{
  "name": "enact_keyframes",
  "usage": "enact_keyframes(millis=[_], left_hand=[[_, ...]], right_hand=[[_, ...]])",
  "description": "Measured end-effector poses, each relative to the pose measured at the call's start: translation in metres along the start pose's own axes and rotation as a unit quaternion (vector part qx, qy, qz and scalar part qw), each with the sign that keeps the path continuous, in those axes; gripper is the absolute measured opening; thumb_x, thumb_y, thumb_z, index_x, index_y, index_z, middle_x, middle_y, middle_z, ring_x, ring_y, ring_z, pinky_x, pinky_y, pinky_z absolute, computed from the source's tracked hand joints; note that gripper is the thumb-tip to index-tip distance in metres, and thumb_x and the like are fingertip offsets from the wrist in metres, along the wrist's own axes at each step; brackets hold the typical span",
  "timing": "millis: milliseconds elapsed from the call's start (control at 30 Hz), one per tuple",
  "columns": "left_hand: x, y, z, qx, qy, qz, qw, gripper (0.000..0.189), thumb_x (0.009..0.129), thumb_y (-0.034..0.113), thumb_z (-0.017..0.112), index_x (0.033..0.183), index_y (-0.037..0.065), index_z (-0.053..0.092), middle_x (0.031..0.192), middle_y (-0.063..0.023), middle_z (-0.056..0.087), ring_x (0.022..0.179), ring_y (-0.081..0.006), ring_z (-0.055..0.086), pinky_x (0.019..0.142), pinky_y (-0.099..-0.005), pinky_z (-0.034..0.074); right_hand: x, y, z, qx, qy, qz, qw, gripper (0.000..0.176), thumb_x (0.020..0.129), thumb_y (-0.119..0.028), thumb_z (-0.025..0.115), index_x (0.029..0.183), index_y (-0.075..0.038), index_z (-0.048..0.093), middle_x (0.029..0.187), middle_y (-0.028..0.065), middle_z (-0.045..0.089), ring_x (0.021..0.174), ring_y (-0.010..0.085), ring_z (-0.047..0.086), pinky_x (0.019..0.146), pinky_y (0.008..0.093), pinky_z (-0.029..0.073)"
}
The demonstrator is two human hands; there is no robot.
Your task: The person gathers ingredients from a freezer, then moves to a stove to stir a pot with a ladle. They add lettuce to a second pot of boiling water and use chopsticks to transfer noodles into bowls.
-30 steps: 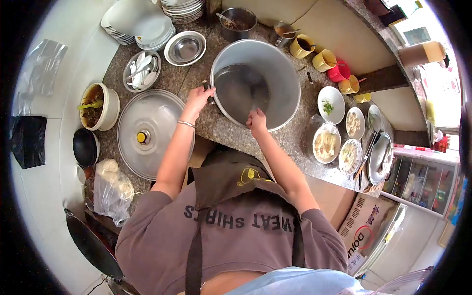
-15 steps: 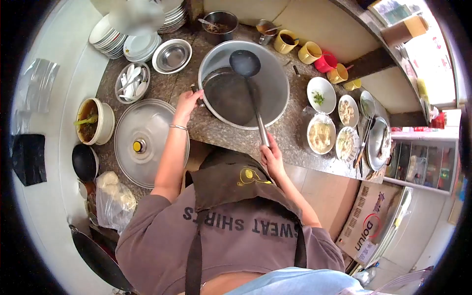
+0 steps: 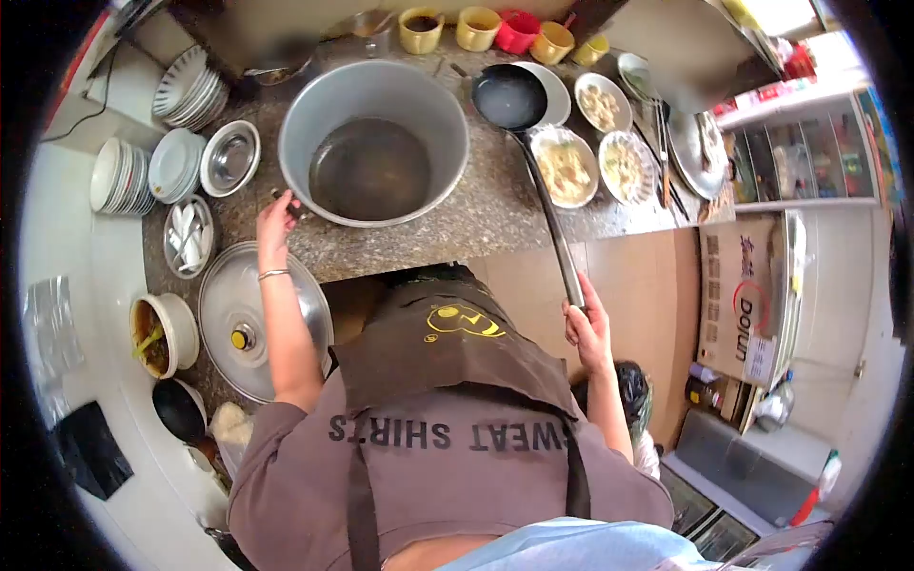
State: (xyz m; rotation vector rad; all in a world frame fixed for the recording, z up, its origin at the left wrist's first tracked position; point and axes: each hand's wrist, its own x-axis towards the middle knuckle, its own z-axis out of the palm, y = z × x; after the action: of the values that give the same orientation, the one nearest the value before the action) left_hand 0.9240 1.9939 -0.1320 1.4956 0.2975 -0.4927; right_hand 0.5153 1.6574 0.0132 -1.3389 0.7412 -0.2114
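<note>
My left hand [image 3: 276,221] is closed around the side handle of a large metal pot [image 3: 438,181]. The pot stands on the counter, its bottom dark. In my right hand [image 3: 588,328] is the end of the long handle of a ladle [image 3: 510,98]. The ladle's dark bowl hangs to the right of the pot, overlapping a white bowl [image 3: 557,86] in this view. Beside its handle lies a bowl of pale food [image 3: 564,169]. A big metal lid [image 3: 286,314] with a yellow knob rests left of me, under my left forearm.
Yellow and red cups [image 3: 519,30] line the back of the counter [image 3: 381,249]. Dishes of chopped food [image 3: 625,168] and a metal platter [image 3: 700,157] are at right. Stacked plates [image 3: 121,176], a bowl of spoons [image 3: 190,238] and a pot of brown liquid [image 3: 152,347] sit left.
The ladle has moved right, from over the pot to beside the bowls, with my right hand on it. My left hand stays at the pot's handle. The view has shifted.
</note>
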Motion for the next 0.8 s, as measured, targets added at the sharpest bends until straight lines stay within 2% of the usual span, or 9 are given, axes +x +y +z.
enact_keyframes(millis=[67,167,200,367,400,667,733,800], left_hand=[[-0.003,0.004,0.003,0.016,0.011,-0.004,1.000,0.031,0.078,0.031,0.066,0.091,0.004,0.061,0.077,-0.0036,0.063,0.054,-0.0041,0.043,0.050,-0.0187,0.036],[-0.009,0.013,0.008,0.021,0.008,-0.006,1.000,0.031,0.078,0.031,0.066,0.092,0.003,0.060,0.079,-0.0040,0.063,0.054,-0.0042,0.044,0.050,-0.0186,0.036],[-0.015,0.014,0.016,-0.009,0.028,0.005,1.000,0.025,0.077,0.027,0.067,0.084,0.004,0.061,0.073,-0.0018,0.060,0.051,-0.0029,0.041,0.045,-0.0178,0.032],[-0.008,0.011,0.012,-0.001,0.026,-0.009,1.000,0.026,0.077,0.028,0.067,0.087,0.005,0.060,0.076,-0.0021,0.061,0.054,-0.0038,0.043,0.048,-0.0185,0.034],[-0.006,0.010,0.010,0.009,0.031,-0.015,0.999,0.026,0.077,0.029,0.067,0.087,0.006,0.059,0.076,-0.0020,0.061,0.055,-0.0040,0.044,0.048,-0.0186,0.034],[-0.008,0.014,0.013,0.025,0.024,-0.023,0.999,0.024,0.078,0.030,0.066,0.085,0.009,0.059,0.076,-0.0004,0.062,0.057,-0.0046,0.047,0.049,-0.0183,0.034],[-0.013,0.016,0.018,0.015,0.046,-0.019,0.999,0.023,0.079,0.028,0.065,0.082,0.007,0.058,0.067,0.0015,0.055,0.051,-0.0050,0.038,0.048,-0.0200,0.033],[-0.015,0.018,0.020,0.016,0.044,-0.018,0.999,0.023,0.079,0.029,0.065,0.081,0.008,0.058,0.067,0.0013,0.055,0.051,-0.0050,0.038,0.048,-0.0198,0.033]], right_hand=[[-0.014,0.004,-0.015,-0.005,0.042,-0.003,0.999,0.057,0.085,-0.005,0.047,0.137,-0.009,0.026,0.080,0.0008,0.051,0.044,0.0002,0.034,0.039,0.0140,0.029],[-0.032,0.007,-0.032,-0.026,0.096,0.013,0.995,0.057,0.085,-0.004,0.047,0.137,-0.009,0.027,0.079,-0.0003,0.051,0.045,0.0000,0.035,0.040,0.0137,0.030],[-0.037,0.010,-0.037,-0.029,0.113,0.002,0.993,0.057,0.085,-0.004,0.047,0.137,-0.009,0.027,0.079,-0.0004,0.051,0.046,-0.0001,0.035,0.040,0.0135,0.030],[-0.057,0.020,-0.055,-0.063,0.176,-0.015,0.982,0.055,0.085,-0.003,0.048,0.136,-0.008,0.028,0.078,-0.0021,0.049,0.048,-0.0001,0.034,0.041,0.0131,0.029],[-0.060,0.023,-0.058,-0.068,0.188,-0.010,0.980,0.057,0.083,-0.004,0.049,0.136,-0.011,0.030,0.068,-0.0068,0.042,0.051,0.0009,0.033,0.044,0.0159,0.028],[-0.070,0.043,-0.075,-0.115,0.235,-0.022,0.965,0.056,0.082,-0.004,0.050,0.136,-0.010,0.032,0.069,-0.0063,0.041,0.052,0.0017,0.033,0.046,0.0164,0.029],[-0.072,0.045,-0.077,-0.125,0.237,-0.026,0.963,0.056,0.082,-0.003,0.050,0.135,-0.010,0.032,0.069,-0.0062,0.041,0.052,0.0018,0.033,0.046,0.0165,0.029],[-0.073,0.045,-0.078,-0.145,0.241,-0.023,0.959,0.056,0.082,-0.003,0.049,0.135,-0.009,0.033,0.070,-0.0062,0.041,0.053,0.0022,0.033,0.047,0.0167,0.029]])
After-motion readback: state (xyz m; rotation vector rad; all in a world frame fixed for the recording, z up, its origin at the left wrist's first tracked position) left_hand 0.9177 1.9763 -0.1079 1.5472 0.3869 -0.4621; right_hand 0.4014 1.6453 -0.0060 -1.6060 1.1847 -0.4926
